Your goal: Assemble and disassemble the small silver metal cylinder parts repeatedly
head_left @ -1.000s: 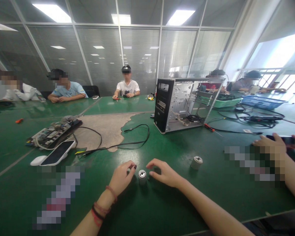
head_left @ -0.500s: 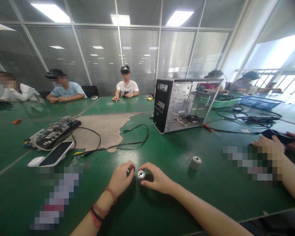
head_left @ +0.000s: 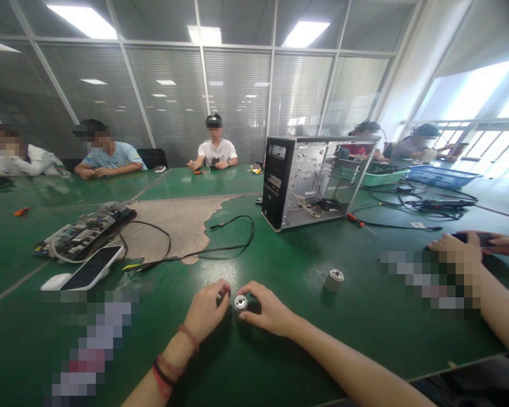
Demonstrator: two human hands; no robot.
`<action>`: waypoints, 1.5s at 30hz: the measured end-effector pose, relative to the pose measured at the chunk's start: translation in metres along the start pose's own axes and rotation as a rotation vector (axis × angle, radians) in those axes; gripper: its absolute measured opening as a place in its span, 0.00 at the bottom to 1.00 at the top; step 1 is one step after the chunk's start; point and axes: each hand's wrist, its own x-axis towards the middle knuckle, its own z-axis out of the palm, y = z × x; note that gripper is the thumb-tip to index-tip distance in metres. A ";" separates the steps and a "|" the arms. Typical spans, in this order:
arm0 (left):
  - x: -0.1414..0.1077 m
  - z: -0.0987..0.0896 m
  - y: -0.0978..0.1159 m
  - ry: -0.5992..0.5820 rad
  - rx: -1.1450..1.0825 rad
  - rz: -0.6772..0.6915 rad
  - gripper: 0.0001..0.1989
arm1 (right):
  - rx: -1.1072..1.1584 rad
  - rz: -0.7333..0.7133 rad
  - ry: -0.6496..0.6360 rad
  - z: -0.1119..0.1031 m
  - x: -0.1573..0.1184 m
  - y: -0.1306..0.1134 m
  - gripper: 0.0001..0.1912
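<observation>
On the green table in front of me stands a small round metal cylinder [head_left: 240, 303] with holes in its top face. My right hand [head_left: 268, 308] has its thumb and fingers closed around that cylinder's side. Just left of it, my left hand [head_left: 210, 305] is pinched on a tiny dark piece [head_left: 229, 293], too small to name, apart from the cylinder. A second, similar metal cylinder [head_left: 335, 280] stands upright farther right, touched by neither hand.
An opened computer case [head_left: 275, 181] stands ahead, a red-handled screwdriver [head_left: 356, 220] beside it. Left lie a circuit board [head_left: 85, 229], a phone [head_left: 94, 268] and a black cable [head_left: 220, 246]. Another person's hands [head_left: 458, 249] are at the right. Baskets [head_left: 445, 176] stand behind.
The view has shifted slightly, so things sit a little farther left. My hands keep the same grip beside each other, and the cylinder stays in my right hand.
</observation>
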 end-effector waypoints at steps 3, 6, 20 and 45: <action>0.000 0.000 0.001 0.004 0.006 0.003 0.06 | -0.004 0.003 0.008 0.001 0.000 0.001 0.18; 0.000 -0.001 0.001 -0.004 0.012 -0.001 0.06 | -0.008 0.001 0.016 0.001 0.000 0.001 0.18; 0.000 -0.003 0.003 -0.019 0.033 0.003 0.06 | -0.123 0.051 0.286 -0.034 0.002 0.010 0.15; 0.001 -0.002 0.003 -0.027 0.007 0.001 0.06 | -0.751 0.884 0.435 -0.146 -0.041 0.089 0.12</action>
